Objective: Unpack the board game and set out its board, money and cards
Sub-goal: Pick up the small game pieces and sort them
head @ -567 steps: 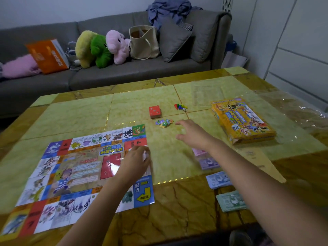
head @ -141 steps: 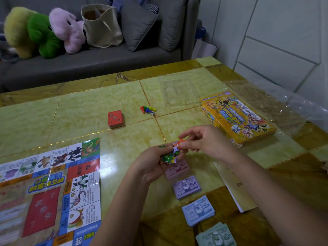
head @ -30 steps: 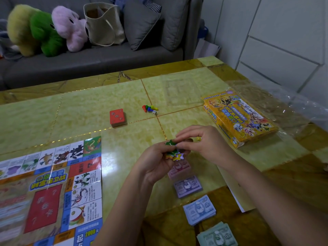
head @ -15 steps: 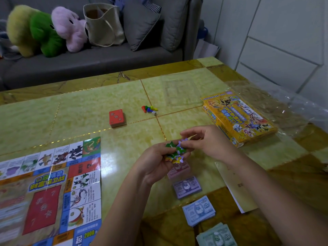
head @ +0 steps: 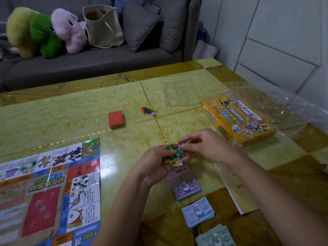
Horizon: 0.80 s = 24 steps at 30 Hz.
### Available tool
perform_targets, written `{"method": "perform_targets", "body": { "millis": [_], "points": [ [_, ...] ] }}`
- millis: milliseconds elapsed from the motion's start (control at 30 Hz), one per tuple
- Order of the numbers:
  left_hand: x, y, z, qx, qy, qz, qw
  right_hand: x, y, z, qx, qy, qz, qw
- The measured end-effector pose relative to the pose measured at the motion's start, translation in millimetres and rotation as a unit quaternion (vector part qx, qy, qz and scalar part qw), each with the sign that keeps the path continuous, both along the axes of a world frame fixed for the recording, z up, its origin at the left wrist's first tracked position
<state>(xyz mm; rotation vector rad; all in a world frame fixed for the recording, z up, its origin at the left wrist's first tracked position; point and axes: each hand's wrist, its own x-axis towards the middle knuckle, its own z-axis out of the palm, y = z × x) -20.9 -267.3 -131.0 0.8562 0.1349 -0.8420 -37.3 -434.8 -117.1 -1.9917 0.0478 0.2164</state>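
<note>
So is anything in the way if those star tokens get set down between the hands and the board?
Nothing visible lies on that stretch of table beside the board. The pink money stack, though, sits just below the star tokens, which the left hand and right hand grip.

place: home living room | evidence: grey sofa (head: 99,63), plush toys (head: 44,32), cushions (head: 140,25)

Both bare: left hand (head: 154,166), right hand (head: 207,148). Same for left forearm (head: 120,210) and right forearm (head: 266,192), uncovered right up to the frame edge. Nails too small to tell.
</note>
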Motion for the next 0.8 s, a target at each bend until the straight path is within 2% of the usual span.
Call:
{"method": "perform_targets", "body": {
  "millis": [400,600,800],
  "points": [
    [-0.8,0.4,1.8,-0.010,-0.002,-0.014,1.000,-0.3,-0.7,-0.2,0.089,0.001,-0.050,0.995],
    [-0.3,0.8,0.3,-0.005,-0.007,-0.009,1.000,-1.8,0.4,4.7,0.037,-0.012,-0.019,0.999],
    [-0.6,0.1,1.3,-0.013,-0.006,-0.010,1.000,-0.4,0.1,3.7,0.017,-0.064,-0.049,0.997]
  ]
}}
